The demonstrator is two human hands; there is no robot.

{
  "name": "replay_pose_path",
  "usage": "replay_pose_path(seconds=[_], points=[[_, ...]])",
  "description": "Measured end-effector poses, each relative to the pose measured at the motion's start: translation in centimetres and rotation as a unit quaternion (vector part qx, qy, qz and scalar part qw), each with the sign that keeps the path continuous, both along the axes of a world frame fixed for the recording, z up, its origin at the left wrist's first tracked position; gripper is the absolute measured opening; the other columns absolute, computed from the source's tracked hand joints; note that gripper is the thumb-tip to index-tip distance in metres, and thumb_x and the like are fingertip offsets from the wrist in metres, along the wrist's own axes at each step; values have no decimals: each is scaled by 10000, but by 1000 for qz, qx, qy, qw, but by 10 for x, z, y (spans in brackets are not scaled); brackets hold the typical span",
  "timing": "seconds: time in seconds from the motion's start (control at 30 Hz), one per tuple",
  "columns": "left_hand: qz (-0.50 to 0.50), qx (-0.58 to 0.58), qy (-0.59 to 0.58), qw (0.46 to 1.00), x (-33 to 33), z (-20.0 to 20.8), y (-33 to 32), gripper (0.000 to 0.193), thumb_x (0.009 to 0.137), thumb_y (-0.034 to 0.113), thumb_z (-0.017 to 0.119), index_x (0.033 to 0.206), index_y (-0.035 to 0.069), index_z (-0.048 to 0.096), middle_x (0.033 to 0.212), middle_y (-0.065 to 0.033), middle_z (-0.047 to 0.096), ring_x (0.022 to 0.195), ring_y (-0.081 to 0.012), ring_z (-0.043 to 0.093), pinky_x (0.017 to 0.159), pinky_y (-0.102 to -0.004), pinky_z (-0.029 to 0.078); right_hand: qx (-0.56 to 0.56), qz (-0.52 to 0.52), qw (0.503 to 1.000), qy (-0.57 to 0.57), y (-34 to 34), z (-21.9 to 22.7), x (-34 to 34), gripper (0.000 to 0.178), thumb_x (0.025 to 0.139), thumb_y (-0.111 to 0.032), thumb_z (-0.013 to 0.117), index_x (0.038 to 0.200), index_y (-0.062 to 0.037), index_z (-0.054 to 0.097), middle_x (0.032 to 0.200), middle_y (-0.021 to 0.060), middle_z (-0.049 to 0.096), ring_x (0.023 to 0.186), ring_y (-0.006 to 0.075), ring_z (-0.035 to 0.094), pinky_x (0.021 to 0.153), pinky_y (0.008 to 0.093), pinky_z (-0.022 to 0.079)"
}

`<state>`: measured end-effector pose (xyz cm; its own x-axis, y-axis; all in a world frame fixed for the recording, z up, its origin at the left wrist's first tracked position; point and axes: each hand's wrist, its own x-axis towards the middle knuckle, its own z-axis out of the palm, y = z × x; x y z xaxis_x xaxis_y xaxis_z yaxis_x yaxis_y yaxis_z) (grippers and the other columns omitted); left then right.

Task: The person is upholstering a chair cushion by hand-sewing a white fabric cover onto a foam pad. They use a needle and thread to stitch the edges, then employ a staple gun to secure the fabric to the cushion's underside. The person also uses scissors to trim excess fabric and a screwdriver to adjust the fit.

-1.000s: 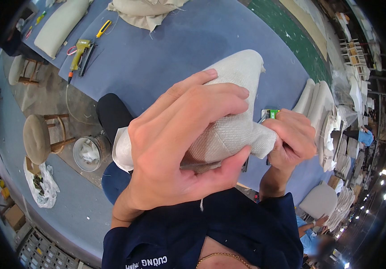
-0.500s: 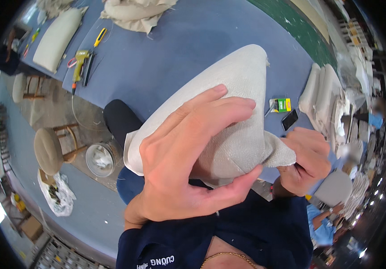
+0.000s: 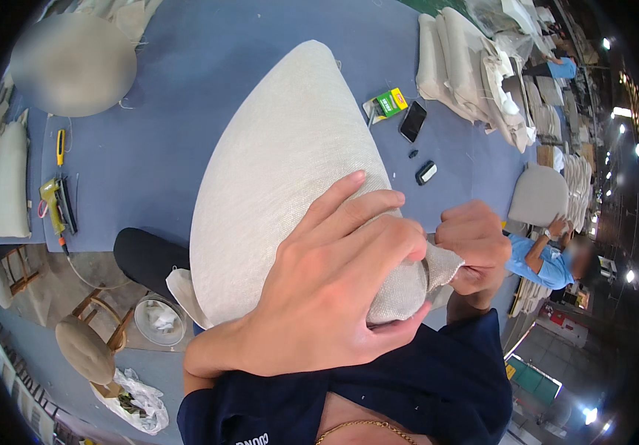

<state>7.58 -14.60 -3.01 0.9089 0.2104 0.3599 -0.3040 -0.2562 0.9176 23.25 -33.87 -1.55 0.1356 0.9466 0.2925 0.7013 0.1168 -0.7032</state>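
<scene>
A pale beige fabric-covered seat cushion is held up on a slant in front of me, its wide rounded side leaning over the blue table. My left hand wraps round its near right corner, fingers over the top and thumb underneath. At that corner a loose flap of the cover fabric sticks out. Curled into a fist, my right hand pinches the end of this flap. The cushion's underside is hidden. Another bit of loose fabric shows at its lower left edge.
On the blue table lie a green staple gun, a yellow cutter, a green-yellow box, a phone and stacked cushions. A bucket stands at left. A person in blue works at right.
My view has turned, so the table items appear shifted left and up. The cushion shows more of its broad face. Both hands keep hold, the left now closer round the corner.
</scene>
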Motion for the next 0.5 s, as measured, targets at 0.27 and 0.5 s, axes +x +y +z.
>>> replay_pose_path(seconds=[0.27,0.5], points=[[1,9,13,1000,-2,1,-5,412,581,132,888,900,118,627,991,-34,736,1137,-308,659,1096,-550,404,-11,65,998,5,-1,1,16,304,889,-292,745,773,-14,701,612,38,540,454,233,483,441,359,265],[10,-1,18,1000,-5,2,-1,410,575,124,882,897,111,629,985,-46,740,1113,-326,674,1105,-555,383,29,5,998,56,5,-12,4,223,815,-217,774,733,-27,689,581,23,506,425,210,462,439,348,253]])
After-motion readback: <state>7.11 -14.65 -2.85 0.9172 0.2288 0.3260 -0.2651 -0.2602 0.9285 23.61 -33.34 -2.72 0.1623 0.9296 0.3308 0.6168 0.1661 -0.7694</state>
